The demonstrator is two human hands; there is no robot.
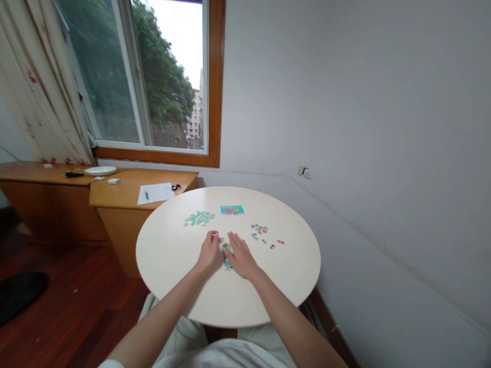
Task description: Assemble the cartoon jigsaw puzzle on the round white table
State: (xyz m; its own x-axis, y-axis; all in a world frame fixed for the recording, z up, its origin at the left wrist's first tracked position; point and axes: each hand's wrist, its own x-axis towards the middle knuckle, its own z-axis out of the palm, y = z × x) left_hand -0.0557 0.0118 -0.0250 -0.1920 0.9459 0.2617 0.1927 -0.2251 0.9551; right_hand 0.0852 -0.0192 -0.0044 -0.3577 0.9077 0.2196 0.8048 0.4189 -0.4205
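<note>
At the centre of the round cream table (172, 266), the left hand (209, 251) rests knuckles-up with fingers curled; whether it pinches anything cannot be told. The small teal jigsaw cluster (227, 264) lies between both hands, mostly hidden. The right hand (240, 258) lies flat, fingers spread, apparently pressing it.
</note>
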